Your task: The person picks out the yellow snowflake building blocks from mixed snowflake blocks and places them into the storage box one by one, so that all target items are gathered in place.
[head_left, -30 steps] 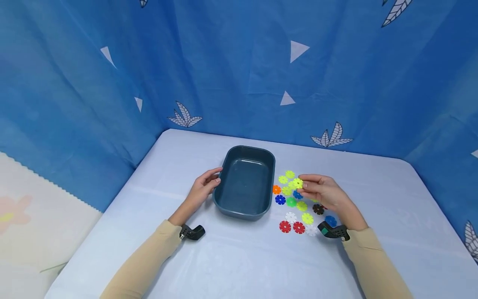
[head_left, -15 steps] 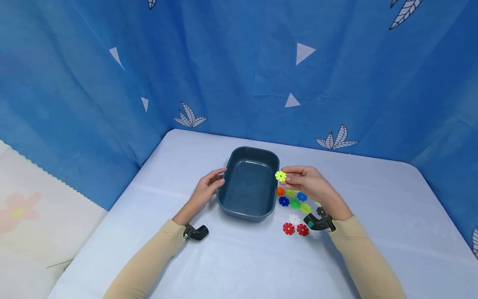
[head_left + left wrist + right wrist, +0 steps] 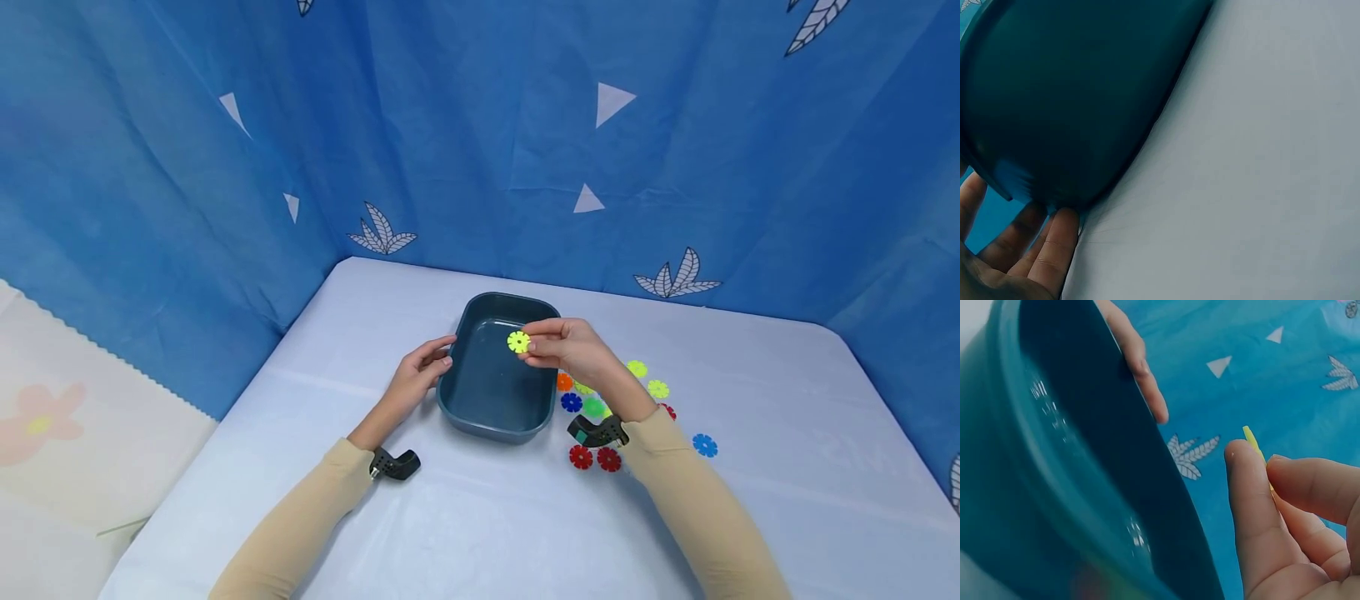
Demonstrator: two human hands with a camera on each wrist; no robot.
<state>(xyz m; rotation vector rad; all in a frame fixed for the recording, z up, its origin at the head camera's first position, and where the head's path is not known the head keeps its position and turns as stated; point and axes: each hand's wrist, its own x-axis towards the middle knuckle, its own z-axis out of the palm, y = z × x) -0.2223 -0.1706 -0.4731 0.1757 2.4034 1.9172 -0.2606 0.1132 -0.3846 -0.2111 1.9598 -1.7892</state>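
Note:
A yellow flower-shaped plastic disc [image 3: 517, 342] with a notched edge is pinched between the thumb and fingers of my right hand [image 3: 570, 346]. It is over the inside of a dark blue-grey plastic basin [image 3: 491, 430]. In the right wrist view the disc [image 3: 1249, 436] shows edge-on between the fingertips. My left hand [image 3: 416, 375] lies at the basin's left side. Its fairly straight fingers [image 3: 1054, 250] touch the outer wall of the basin [image 3: 1085, 94] in the left wrist view.
Right of the basin lie several more notched discs, among them orange [image 3: 565, 382], dark blue [image 3: 572, 402], red [image 3: 581, 457], yellow [image 3: 657, 389] and lighter blue [image 3: 705, 445]. My right forearm covers some. A white cloth covers the table [image 3: 480, 525]; blue curtains [image 3: 480, 125] hang behind.
My right hand has carried the yellow disc leftward from the scattered discs, past the basin's right rim and over its inside. The left hand stays at the basin.

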